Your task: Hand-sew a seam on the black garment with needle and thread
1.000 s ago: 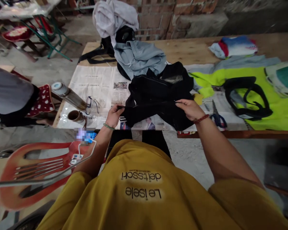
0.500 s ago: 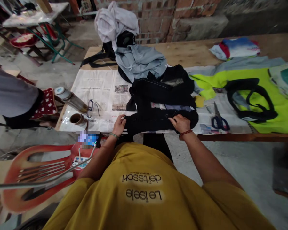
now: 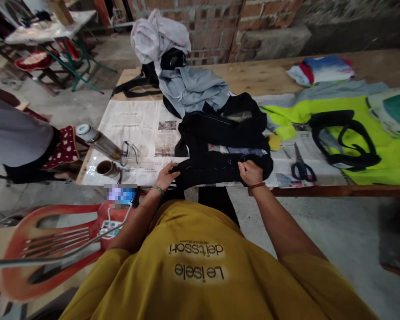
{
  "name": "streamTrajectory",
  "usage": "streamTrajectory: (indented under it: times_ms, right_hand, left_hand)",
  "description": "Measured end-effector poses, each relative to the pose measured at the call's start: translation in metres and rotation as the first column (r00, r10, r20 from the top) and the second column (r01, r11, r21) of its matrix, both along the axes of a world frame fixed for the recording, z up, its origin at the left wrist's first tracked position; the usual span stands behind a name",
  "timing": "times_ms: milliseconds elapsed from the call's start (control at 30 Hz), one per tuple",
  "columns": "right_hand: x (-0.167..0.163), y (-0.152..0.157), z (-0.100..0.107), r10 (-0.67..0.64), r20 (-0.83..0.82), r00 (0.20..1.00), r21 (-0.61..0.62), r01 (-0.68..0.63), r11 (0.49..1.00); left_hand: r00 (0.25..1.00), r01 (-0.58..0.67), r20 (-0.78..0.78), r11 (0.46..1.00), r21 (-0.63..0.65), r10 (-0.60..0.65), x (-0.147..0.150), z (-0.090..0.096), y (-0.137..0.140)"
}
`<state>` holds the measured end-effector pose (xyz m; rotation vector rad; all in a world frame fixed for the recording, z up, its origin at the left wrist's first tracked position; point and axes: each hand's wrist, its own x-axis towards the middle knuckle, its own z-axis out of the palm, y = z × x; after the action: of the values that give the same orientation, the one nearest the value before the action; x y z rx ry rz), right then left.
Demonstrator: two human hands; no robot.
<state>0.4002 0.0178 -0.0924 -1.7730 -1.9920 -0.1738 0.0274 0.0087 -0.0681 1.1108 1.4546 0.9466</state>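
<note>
- Black garment's near strip lowered flat along near edge of worktop.
- Left hand pinches left end.
- Right hand grips toward right, likely for tautness.

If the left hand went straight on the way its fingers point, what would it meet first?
Most likely the black garment; the left hand has its fingertips at that cloth's left end, though exact contact is unclear.
</note>
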Motion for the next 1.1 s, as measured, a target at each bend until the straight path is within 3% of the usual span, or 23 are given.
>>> streamTrajectory:
  times_ms: [167,300,433,667,933,1100]
  right_hand:
    - [-0.001,0.001,-0.001,-0.013,0.003,1.000,0.014,0.013,1.000]
    - [-0.001,0.000,0.000,-0.015,0.001,1.000,0.004,0.015,1.000]
    - [-0.002,0.001,-0.001,-0.023,-0.018,1.000,-0.008,0.023,1.000]
    - [-0.003,0.000,0.003,-0.022,-0.024,0.999,-0.009,0.022,1.000]
    - [-0.003,0.000,0.003,-0.026,-0.031,0.999,0.014,0.026,1.000]
    - [-0.003,0.000,0.003,-0.013,-0.030,0.999,0.024,0.014,1.000]
  left_hand:
    - [0.990,0.021,-0.140,0.999,-0.033,-0.025,0.001,-0.004,0.006]
    - [0.956,0.106,-0.285,0.989,0.107,-0.072,-0.001,0.001,0.009]
    - [0.921,0.266,-0.344,0.941,0.208,-0.185,-0.003,0.012,0.017]
    - [0.843,0.464,-0.389,0.868,0.177,-0.372,-0.007,0.023,0.032]
    - [0.729,0.615,-0.583,0.717,0.327,-0.360,-0.003,0.031,0.038]
    - [0.692,0.610,-0.630,0.752,0.250,-0.352,-0.003,0.033,0.040]
